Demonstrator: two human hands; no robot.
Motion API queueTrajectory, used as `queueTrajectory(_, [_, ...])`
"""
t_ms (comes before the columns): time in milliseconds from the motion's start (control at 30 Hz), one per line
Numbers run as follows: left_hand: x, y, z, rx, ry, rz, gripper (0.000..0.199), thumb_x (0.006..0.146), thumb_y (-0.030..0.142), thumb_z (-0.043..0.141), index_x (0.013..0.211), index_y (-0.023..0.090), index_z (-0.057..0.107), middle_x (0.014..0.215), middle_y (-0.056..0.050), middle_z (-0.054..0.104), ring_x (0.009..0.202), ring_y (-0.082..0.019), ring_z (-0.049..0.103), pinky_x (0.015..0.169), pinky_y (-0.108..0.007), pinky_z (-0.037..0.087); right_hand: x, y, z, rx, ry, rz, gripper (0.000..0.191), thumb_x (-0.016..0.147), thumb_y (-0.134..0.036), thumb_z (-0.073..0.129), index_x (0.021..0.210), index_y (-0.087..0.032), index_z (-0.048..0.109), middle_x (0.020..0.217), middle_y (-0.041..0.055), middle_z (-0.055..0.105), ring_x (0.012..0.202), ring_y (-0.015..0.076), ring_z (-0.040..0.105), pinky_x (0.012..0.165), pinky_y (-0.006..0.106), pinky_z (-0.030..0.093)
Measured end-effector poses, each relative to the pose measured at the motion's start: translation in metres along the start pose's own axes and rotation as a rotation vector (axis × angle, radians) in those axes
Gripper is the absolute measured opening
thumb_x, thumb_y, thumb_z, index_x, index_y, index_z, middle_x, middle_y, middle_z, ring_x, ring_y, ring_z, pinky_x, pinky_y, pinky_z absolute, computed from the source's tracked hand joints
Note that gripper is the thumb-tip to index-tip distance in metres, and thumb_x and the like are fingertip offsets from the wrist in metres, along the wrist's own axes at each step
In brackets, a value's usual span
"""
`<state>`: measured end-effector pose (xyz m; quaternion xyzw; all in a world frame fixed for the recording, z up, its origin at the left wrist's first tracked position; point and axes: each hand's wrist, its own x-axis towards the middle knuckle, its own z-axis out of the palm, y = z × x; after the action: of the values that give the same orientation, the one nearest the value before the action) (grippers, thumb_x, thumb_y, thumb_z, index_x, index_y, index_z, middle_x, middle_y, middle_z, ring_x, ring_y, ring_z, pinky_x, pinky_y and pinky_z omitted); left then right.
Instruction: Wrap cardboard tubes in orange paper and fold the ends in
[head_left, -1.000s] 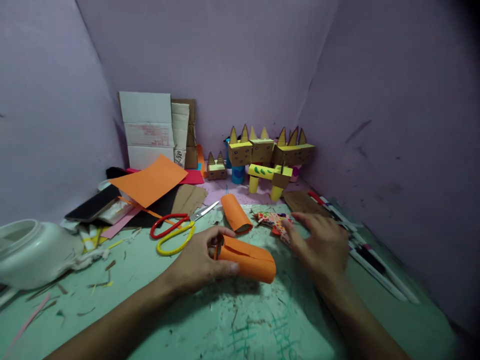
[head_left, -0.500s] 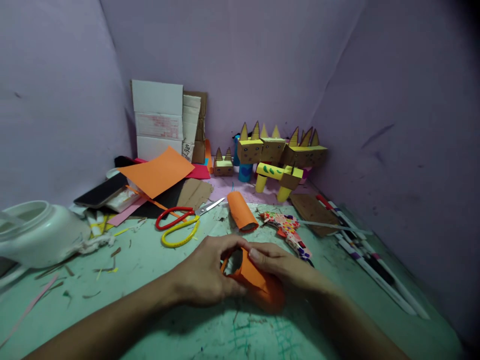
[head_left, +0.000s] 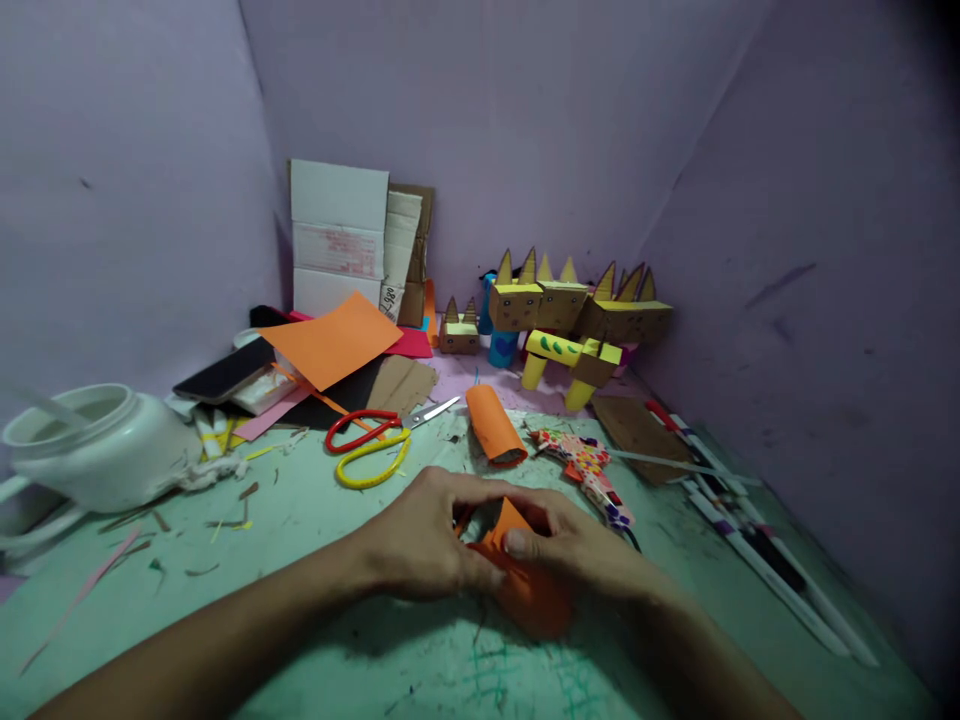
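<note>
Between both hands is an orange paper tube (head_left: 529,595), its open end facing up and left, with a flap of paper at the rim. My left hand (head_left: 439,535) wraps its left side near the opening, fingers curled behind it. My right hand (head_left: 566,545) grips the other side, thumb pressed on the orange paper. A second orange tube (head_left: 495,428) lies just beyond the hands. To its right rests a flower-patterned glue gun (head_left: 585,465). Scissors with red and yellow handles (head_left: 375,450) lie open to the left.
A white teapot (head_left: 97,445) stands at the left. Orange paper (head_left: 334,340) tops a pile of sheets. Cardboard pieces (head_left: 337,235) lean on the back wall. Cardboard-headed animal figures (head_left: 517,305) stand at the back. Several markers (head_left: 765,570) line the right side; scraps litter the green table (head_left: 300,640).
The right thumb has pushed in on the orange tube's rim, where the paper now stands up as a pointed flap. The whole view has shifted slightly, moving the scene rightward.
</note>
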<state>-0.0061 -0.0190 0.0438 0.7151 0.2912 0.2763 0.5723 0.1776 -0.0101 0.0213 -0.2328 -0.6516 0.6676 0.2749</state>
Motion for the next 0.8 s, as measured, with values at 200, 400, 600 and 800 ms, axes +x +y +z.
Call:
queueTrajectory(200, [-0.001, 0.0, -0.01, -0.043, -0.08, -0.07, 0.06, 0.064, 0.018, 0.069, 0.122, 0.028, 0.059, 0.088, 0.002, 0.066, 0.071, -0.012, 0.053, 0.064, -0.022, 0.044, -0.001, 0.006, -0.003, 0.138, -0.055, 0.046, 0.058, 0.073, -0.045, 0.071, 0.126, -0.024, 0.056, 0.114, 0.0043, 0.063, 0.106, 0.0215, 0.056, 0.093, 0.032, 0.039])
queueTrajectory(400, [0.002, -0.001, -0.01, -0.193, -0.058, -0.243, 0.06, 0.055, 0.019, 0.064, 0.116, 0.022, 0.064, 0.061, 0.006, 0.051, 0.047, -0.007, 0.042, 0.045, -0.02, 0.042, -0.001, 0.007, 0.0, 0.182, -0.037, 0.118, 0.061, 0.071, -0.046, 0.072, 0.125, -0.023, 0.056, 0.103, 0.0043, 0.067, 0.097, 0.0229, 0.06, 0.082, 0.032, 0.045])
queueTrajectory(600, [0.003, -0.001, -0.011, -0.205, -0.092, -0.27, 0.062, 0.056, 0.016, 0.063, 0.118, 0.022, 0.062, 0.07, 0.004, 0.056, 0.052, -0.008, 0.043, 0.047, -0.022, 0.045, -0.002, 0.004, 0.003, 0.127, -0.027, 0.102, 0.054, 0.075, -0.044, 0.069, 0.123, -0.022, 0.058, 0.1, 0.003, 0.067, 0.097, 0.0214, 0.059, 0.087, 0.033, 0.043])
queueTrajectory(800, [0.002, -0.004, -0.02, -0.313, -0.131, -0.287, 0.063, 0.054, 0.014, 0.052, 0.115, 0.025, 0.064, 0.081, 0.0, 0.06, 0.057, -0.011, 0.049, 0.048, -0.024, 0.047, -0.003, 0.009, 0.003, 0.212, 0.007, 0.107, 0.05, 0.075, -0.036, 0.07, 0.121, -0.023, 0.058, 0.098, 0.0026, 0.066, 0.092, 0.0195, 0.06, 0.086, 0.032, 0.044])
